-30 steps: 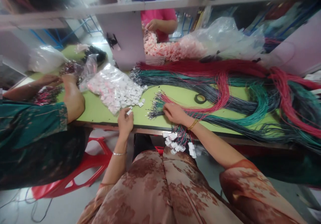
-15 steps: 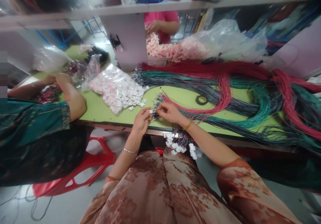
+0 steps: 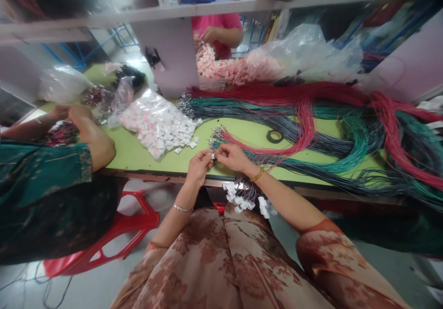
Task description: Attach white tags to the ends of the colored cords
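1. Green tabletop (image 3: pixel 256 131) runs across the workroom under a white shelf (image 3: pixel 214 9), with one co-worker's bent arm (image 3: pixel 100 143) at the left and another's pink sleeve (image 3: pixel 231 21) beyond the far side.
2. Left hand (image 3: pixel 198 168): thumb and fingers are pinched together on a small white plug (image 3: pixel 212 156), held just above the near edge of the table.
3. Right hand (image 3: pixel 235 157): its fingertips are drawn in right beside that plug. Whether they are clamped on a wire I cannot tell; the contact is too small to see.
4. Done, it seems: a bunch of wires with white plugs (image 3: pixel 242 200) on their ends hangs at the near edge, below the right forearm. Their number cannot be counted.
5. Left over: red wires (image 3: pixel 306 124), green wires (image 3: pixel 358 136) and black wires (image 3: pixel 311 138) lie in long bundles to the right, many showing bare metal tips (image 3: pixel 217 133) near the hands.
6. Unused plugs are plentiful too: a clear bag (image 3: pixel 155 120) holds a heap of them, with a few loose ones (image 3: pixel 177 151) just beside it.
7. By that balance, far more looks left than finished.
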The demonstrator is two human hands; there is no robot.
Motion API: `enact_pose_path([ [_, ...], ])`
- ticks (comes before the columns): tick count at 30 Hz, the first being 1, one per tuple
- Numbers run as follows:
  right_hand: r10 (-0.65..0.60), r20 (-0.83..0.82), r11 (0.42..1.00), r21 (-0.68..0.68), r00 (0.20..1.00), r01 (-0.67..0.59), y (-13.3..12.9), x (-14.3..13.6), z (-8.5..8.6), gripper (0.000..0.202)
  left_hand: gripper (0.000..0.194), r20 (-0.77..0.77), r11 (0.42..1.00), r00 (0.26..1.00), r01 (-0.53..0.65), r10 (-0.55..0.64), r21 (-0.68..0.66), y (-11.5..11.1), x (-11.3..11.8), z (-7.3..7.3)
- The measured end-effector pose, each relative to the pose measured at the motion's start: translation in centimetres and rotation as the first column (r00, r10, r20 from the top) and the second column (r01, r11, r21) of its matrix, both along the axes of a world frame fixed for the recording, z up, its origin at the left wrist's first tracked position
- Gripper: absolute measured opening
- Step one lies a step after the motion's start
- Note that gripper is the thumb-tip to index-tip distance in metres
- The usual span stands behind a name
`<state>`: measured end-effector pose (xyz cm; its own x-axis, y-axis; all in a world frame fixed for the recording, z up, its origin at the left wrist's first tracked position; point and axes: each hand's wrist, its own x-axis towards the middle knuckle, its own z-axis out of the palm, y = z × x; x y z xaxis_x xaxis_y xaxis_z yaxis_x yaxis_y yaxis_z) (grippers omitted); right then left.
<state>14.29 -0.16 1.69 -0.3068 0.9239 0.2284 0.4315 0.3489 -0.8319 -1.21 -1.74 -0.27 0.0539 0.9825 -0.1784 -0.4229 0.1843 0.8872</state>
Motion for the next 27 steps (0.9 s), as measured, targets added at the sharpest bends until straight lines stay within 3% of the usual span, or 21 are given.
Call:
enact_pose_path([
  [5, -0.029, 0.131, 0.993, 0.115, 0.991, 0.014, -0.4, -0.1, -0.2, 0.015, 0.033, -0.017, 0.990, 0.990, -0.143, 0.143, 0.017, -0.1, 1.2, -0.8],
  [12, -0.079, 0.365, 0.988, 0.152, 0.928, 0.024, -1.3, -0.3, -0.5, 0.017, 0.026, -0.097, 0.982, 0.980, -0.167, 0.175, 0.084, -0.4, 1.7, -1.1],
  [14, -0.035, 0.371, 0.989, 0.144, 0.928, -0.021, -1.0, 0.0, -0.6, 0.018, 0.026, -0.133, 0.986, 0.979, -0.143, 0.154, 0.089, -0.6, 1.5, -1.0],
  [17, 0.001, 0.286, 0.994, 0.100, 0.958, -0.031, 0.9, 1.0, -0.5, 0.023, 0.028, -0.182, 0.992, 0.977, -0.092, 0.107, 0.085, -0.8, 1.1, -0.8],
  [19, -0.100, 0.280, 0.993, 0.082, 0.955, 0.080, 2.9, 1.5, -0.4, 0.022, 0.028, -0.211, 0.991, 0.971, -0.089, 0.109, 0.102, -0.7, 1.0, -0.5],
  [23, -0.184, 0.473, 0.982, 0.047, 0.862, 0.183, 6.1, 1.2, -0.7, 0.009, 0.029, -0.180, 0.991, 0.980, -0.063, 0.085, 0.122, -0.5, 1.5, 0.1],
  [27, -0.212, 0.511, 0.975, 0.049, 0.833, 0.218, 6.6, 0.5, -1.1, 0.010, 0.031, -0.096, 0.995, 0.994, -0.047, 0.055, 0.091, -0.3, 2.4, 0.1],
])
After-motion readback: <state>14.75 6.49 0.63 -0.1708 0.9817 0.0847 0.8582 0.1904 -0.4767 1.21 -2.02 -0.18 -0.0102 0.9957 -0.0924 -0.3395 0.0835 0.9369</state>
